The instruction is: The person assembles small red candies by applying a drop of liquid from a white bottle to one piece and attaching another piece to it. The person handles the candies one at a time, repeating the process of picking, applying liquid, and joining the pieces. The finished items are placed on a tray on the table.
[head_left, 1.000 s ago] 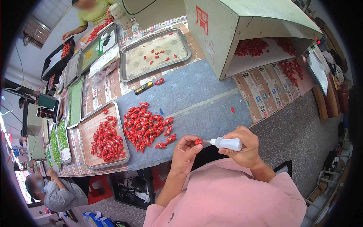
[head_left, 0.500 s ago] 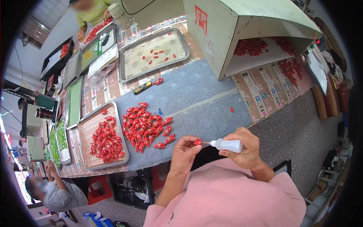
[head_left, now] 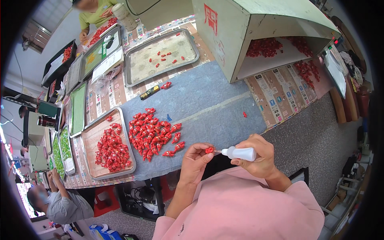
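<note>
Between the thumb and fingers of my left hand is a small red figurine. My right hand grips a white squeeze bottle, tipped on its side, and its thin nozzle reaches to the figurine; whether they touch I cannot tell. Beyond my left hand, a pile of red figurines lies on the blue-grey cloth, with a few set apart at its near right edge. More of them fill part of a metal tray to the left.
A second metal tray holds several red pieces farther back. Near it lies a dark cylindrical tube. An open-fronted metal box stands at the back right with red pieces inside. Co-workers sit at far left and at the back.
Both my hands keep nearly the same pose, with the bottle nozzle still at the figurine. The co-worker at the back has moved a hand; the view has shifted very slightly.
</note>
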Motion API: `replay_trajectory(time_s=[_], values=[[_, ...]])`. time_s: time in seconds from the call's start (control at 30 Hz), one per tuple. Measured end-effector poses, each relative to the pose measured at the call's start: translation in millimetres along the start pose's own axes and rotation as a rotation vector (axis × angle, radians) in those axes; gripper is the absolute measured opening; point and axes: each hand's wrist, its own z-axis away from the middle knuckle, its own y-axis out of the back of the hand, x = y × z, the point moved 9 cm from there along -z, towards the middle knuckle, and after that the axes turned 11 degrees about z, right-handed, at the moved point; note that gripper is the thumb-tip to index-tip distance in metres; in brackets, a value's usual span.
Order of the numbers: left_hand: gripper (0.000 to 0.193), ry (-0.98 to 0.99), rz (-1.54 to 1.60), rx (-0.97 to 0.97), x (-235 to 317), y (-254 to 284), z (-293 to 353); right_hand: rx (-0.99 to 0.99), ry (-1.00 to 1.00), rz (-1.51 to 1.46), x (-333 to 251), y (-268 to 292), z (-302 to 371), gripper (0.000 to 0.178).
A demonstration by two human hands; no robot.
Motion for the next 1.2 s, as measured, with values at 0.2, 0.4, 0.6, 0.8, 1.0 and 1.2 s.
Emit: replay_trajectory(time_s=[0.2, 0.4, 0.6, 0.8, 1.0, 1.2], values=[[0.025, 0.002, -0.008, -0.004, -0.1, -0.2, 0.1, -0.011, -0.003, 0.005, 0.6, -1.4, 0.3, 0.033], [0.024, 0.003, -0.015, 0.004, -0.5, 1.0, 0.1, -0.021, -0.022, 0.0, 2.5, -1.4, 1.5, 0.033], [0.025, 0.004, -0.016, 0.001, -1.0, 1.7, 0.0, -0.021, -0.011, 0.002, 1.7, -0.8, 1.6, 0.033], [0.025, 0.001, -0.013, -0.001, -0.8, 0.7, 0.2, -0.026, -0.008, 0.009, 0.7, 2.1, 0.9, 0.033], [0.025, 0.004, -0.02, -0.001, -1.3, 1.0, 0.3, -0.006, -0.005, 0.005, 2.4, 4.2, 0.5, 0.034], [0.025, 0.013, -0.039, 0.009, -0.9, 0.5, 1.0, 0.013, -0.011, 0.008, 6.1, 4.9, 0.8, 0.037]])
